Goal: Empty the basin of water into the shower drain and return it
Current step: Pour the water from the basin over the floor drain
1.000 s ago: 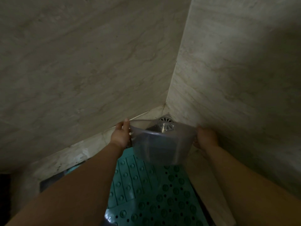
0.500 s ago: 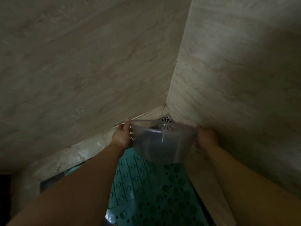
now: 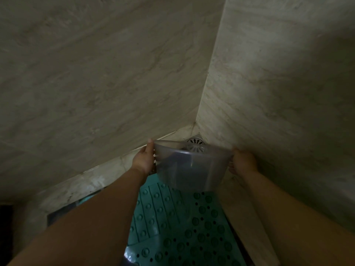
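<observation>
A translucent grey plastic basin [image 3: 189, 167] hangs in the air in the shower corner, tipped away from me with its mouth toward the corner. My left hand [image 3: 144, 160] grips its left rim and my right hand [image 3: 242, 163] grips its right rim. Just beyond the basin's far edge, a round metal shower drain [image 3: 196, 144] sits in the floor corner, partly seen through the plastic. Whether water remains inside is too dim to tell.
Two marble-patterned walls [image 3: 96, 73] meet at the corner right behind the drain. A teal perforated anti-slip mat [image 3: 178, 223] covers the floor below my arms. A pale stone ledge [image 3: 247, 217] runs along the right wall's base.
The basin has tipped slightly further back and risen a little, so more of the drain shows above its rim. Both hands keep their grip in nearly the same place.
</observation>
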Demonstrator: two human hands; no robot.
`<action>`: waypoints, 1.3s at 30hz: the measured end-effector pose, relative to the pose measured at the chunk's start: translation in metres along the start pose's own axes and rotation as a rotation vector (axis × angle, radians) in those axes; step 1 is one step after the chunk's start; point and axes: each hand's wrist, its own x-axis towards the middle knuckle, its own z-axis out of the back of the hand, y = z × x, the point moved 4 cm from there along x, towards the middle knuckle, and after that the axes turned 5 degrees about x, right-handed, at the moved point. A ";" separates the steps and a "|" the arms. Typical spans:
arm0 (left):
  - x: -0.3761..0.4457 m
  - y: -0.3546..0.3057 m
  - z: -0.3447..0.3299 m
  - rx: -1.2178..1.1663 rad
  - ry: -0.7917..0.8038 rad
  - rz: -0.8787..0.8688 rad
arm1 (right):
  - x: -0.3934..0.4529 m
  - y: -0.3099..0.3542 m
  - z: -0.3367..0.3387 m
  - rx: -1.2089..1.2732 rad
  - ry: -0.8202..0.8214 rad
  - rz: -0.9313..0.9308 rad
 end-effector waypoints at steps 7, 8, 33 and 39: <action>0.000 -0.001 -0.002 -0.012 0.012 0.013 | 0.003 -0.001 0.000 0.047 -0.004 0.002; 0.000 -0.001 -0.002 -0.022 0.016 0.012 | 0.004 0.000 0.000 0.043 -0.006 0.007; 0.000 -0.002 -0.006 -0.035 0.051 0.011 | 0.001 0.005 -0.002 0.047 -0.005 0.062; -0.001 -0.002 -0.007 -0.006 0.073 0.001 | -0.006 0.007 -0.004 0.081 0.016 0.031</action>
